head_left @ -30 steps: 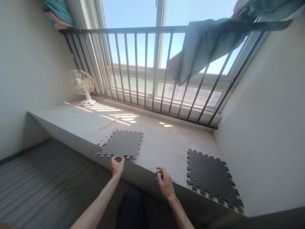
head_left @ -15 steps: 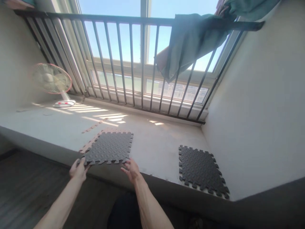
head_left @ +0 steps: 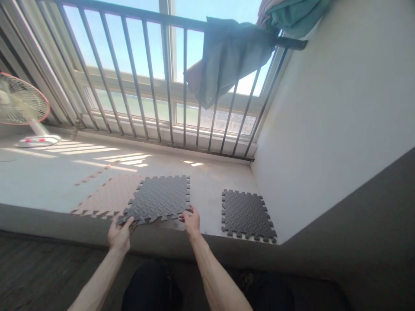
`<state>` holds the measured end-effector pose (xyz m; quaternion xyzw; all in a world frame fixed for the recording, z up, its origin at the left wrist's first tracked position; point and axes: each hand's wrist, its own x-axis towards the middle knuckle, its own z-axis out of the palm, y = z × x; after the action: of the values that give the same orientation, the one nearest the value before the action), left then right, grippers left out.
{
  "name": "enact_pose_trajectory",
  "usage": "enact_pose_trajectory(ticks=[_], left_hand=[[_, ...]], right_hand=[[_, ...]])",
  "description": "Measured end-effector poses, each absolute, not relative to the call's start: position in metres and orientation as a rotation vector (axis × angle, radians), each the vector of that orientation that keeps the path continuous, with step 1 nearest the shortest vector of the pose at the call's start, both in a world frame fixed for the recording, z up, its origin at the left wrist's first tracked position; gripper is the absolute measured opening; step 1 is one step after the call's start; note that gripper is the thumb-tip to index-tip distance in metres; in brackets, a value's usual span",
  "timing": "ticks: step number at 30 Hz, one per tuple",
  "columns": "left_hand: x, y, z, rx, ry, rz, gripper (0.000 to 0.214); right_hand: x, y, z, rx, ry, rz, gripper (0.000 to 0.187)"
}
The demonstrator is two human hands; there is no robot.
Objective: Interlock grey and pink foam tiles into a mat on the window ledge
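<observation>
A dark grey interlocking foam mat tile (head_left: 160,198) with toothed edges and a raised tread pattern is held between my two hands. My left hand (head_left: 119,234) pinches its near left corner, thumb on top and fingers underneath. At the near right corner, my right hand (head_left: 191,220) closes around the edge. The held tile partly covers a pink foam mat tile (head_left: 108,194) lying on the pale ledge (head_left: 204,185). A second dark grey foam mat tile (head_left: 248,214) lies flat on the ledge to the right, apart from the held one.
A white fan with a red rim (head_left: 39,140) stands at the far left of the ledge. Metal railing (head_left: 168,86) runs along the window, with a grey cloth (head_left: 223,56) draped over it. The white wall (head_left: 324,108) bounds the right side. A pink edge strip (head_left: 97,173) lies behind the pink tile.
The held tile has moved right, uncovering more of the pink tile and coming nearer the other grey tile. My right hand has closed on its corner. The view has swung right.
</observation>
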<state>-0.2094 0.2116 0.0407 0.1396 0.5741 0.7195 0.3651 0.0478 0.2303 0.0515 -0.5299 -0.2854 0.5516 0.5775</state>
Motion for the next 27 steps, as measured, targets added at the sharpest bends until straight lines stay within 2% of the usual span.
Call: enact_pose_trajectory(ticks=[8,15,21,27], left_hand=[[-0.086,0.208,0.04,0.583,1.301,1.581,0.058],[-0.04,0.21,0.028,0.594,1.375,1.485,0.058],[-0.046,0.225,0.024,0.731,1.527,1.33,0.05],[-0.073,0.232,0.02,1.4,1.872,1.049,0.044]], right_hand=[[0.195,0.166,0.037,-1.274,-0.757,1.062,0.084],[0.235,0.154,0.022,-1.345,-0.747,1.004,0.094],[0.245,0.162,0.031,-1.576,-0.962,0.99,0.082],[0.258,0.146,0.055,-1.937,-1.426,0.634,0.068]])
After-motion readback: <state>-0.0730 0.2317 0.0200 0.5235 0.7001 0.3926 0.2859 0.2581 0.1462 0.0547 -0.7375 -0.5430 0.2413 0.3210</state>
